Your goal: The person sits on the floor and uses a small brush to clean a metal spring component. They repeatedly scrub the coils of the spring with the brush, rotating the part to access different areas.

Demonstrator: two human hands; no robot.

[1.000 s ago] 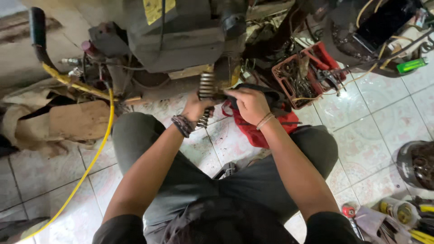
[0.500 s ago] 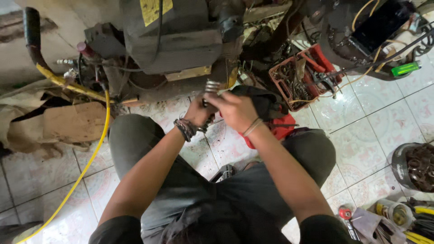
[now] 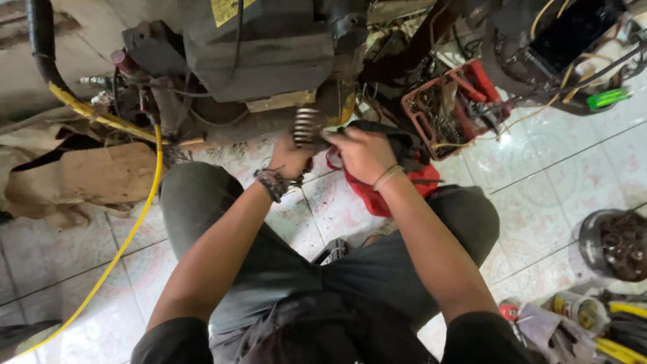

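Note:
I squat on a tiled floor in front of a grimy engine (image 3: 263, 47). My left hand (image 3: 288, 158) grips a metal coil spring (image 3: 306, 125) from below, holding it upright just under the engine. My right hand (image 3: 364, 154) reaches across with its fingers pinched on the spring's side near the top. A black cloth (image 3: 397, 143) and a red rag (image 3: 367, 197) lie under and behind my right hand. Bracelets circle both wrists.
A red crate (image 3: 450, 111) of rusty parts stands to the right of the engine. A yellow hose (image 3: 128, 236) runs down the left over the tiles, past torn cardboard (image 3: 87, 176). A green bottle (image 3: 606, 98), a round dark part (image 3: 617, 244) and tools (image 3: 593, 317) lie at the right.
Both hands stay on the spring, which shifted a little under the engine; my right hand slid along it and back. The view shifted slightly.

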